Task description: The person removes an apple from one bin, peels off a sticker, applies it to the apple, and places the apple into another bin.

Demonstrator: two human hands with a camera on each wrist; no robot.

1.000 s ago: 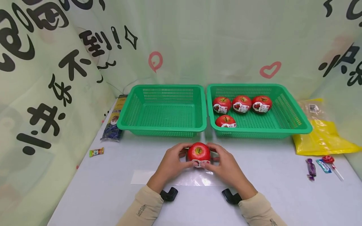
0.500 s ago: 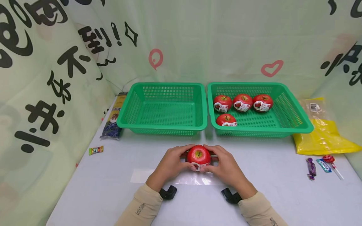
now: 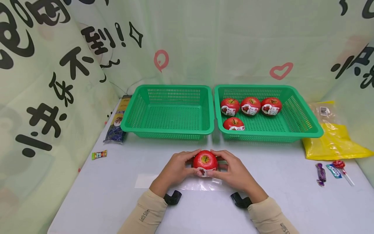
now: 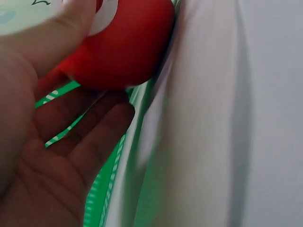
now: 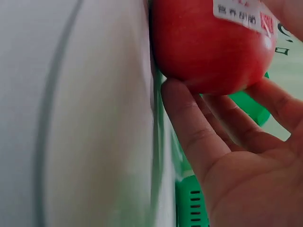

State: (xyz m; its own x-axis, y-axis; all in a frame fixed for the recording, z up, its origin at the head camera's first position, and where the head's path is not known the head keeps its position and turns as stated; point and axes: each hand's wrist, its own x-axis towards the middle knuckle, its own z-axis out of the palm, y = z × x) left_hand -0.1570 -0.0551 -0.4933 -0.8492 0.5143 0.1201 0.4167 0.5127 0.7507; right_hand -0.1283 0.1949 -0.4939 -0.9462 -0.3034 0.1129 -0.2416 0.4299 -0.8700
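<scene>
A red apple (image 3: pixel 205 158) with a white printed label on its near side sits between both hands in the head view. My left hand (image 3: pixel 177 168) grips it from the left, thumb in front by the label and fingers round the side and back. From the right, my right hand (image 3: pixel 234 169) holds the same apple in a like way. Close up, the apple's red skin (image 4: pixel 125 49) shows above the left fingers, and in the right wrist view the label (image 5: pixel 244 15) is partly visible. A clear flat plastic bag (image 3: pixel 198 185) lies on the table beneath.
Behind stand a green basket (image 3: pixel 167 132) on the left and another green basket (image 3: pixel 271 135) with several labelled apples. A dark snack packet (image 3: pixel 117 125) and small candy (image 3: pixel 99 154) lie left; a yellow bag (image 3: pixel 333 141), purple candy (image 3: pixel 321 174) and lollipop (image 3: pixel 339 164) lie right.
The apple and both hands sit slightly lower in the head view than one second ago. Both hands still grip it; over the last half second little differs.
</scene>
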